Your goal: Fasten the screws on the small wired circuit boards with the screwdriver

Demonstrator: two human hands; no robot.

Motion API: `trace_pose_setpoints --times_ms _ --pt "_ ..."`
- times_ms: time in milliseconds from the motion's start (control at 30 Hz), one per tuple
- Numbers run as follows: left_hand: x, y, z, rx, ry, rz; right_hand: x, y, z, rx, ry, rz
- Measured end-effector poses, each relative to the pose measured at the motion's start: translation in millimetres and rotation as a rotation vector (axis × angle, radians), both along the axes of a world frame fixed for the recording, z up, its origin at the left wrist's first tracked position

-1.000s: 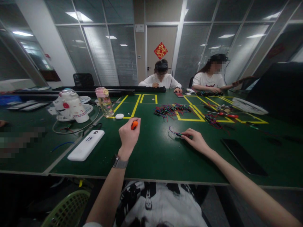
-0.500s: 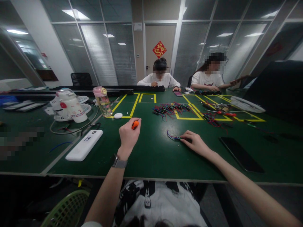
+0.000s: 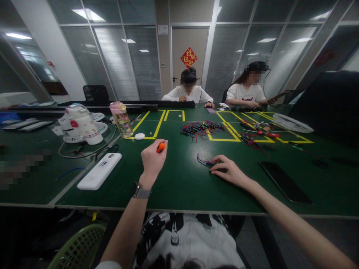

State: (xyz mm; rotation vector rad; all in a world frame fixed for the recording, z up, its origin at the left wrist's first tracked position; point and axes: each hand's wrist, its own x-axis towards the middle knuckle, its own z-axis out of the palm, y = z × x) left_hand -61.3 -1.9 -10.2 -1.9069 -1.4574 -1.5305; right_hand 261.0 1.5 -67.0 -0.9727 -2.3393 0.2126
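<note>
My left hand (image 3: pixel 153 158) is closed in a fist around an orange-handled tool (image 3: pixel 160 148). Only the orange handle end shows; the remainder is hidden in the fingers. Low over the green table, my right hand (image 3: pixel 228 170) has its thumb and fingertips around a small wired circuit board (image 3: pixel 206 163). Red and blue leads curl out from it to the left, while the fingers cover most of the board. Beyond both hands lies a pile of similar wired boards (image 3: pixel 200 129), with a smaller bunch (image 3: pixel 252 141) farther right.
A white power bank (image 3: pixel 100 171) lies left of my left arm; a dark phone (image 3: pixel 284 181) lies right of my right arm. A pink-lidded bottle (image 3: pixel 121 119), white earbud case (image 3: pixel 139 136) and red-handled tool (image 3: pixel 269 134) are farther back. Two people sit across the table.
My right thumb and fingers have spread a little and shifted left over the wired board. My left hand keeps its grip on the orange-handled tool, almost still.
</note>
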Motion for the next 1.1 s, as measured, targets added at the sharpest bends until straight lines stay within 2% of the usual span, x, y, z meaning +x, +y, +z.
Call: trace_pose_setpoints --times_ms 367,667,833,1100 --pt "0.2 -1.1 0.5 -0.025 0.005 -0.021 -5.6 -1.5 0.5 0.005 0.008 -0.004" --pt "1.2 -0.2 -0.4 -0.012 0.004 -0.01 -4.3 8.4 -7.3 0.052 0.179 -0.168" --pt "1.7 -0.4 -1.2 -0.013 0.021 -0.01 -3.2 10.2 -10.8 -0.007 0.123 -0.179" --pt "2.0 -0.8 -1.6 -0.037 0.035 -0.011 3.4 9.1 -6.3 0.038 0.001 -0.109"
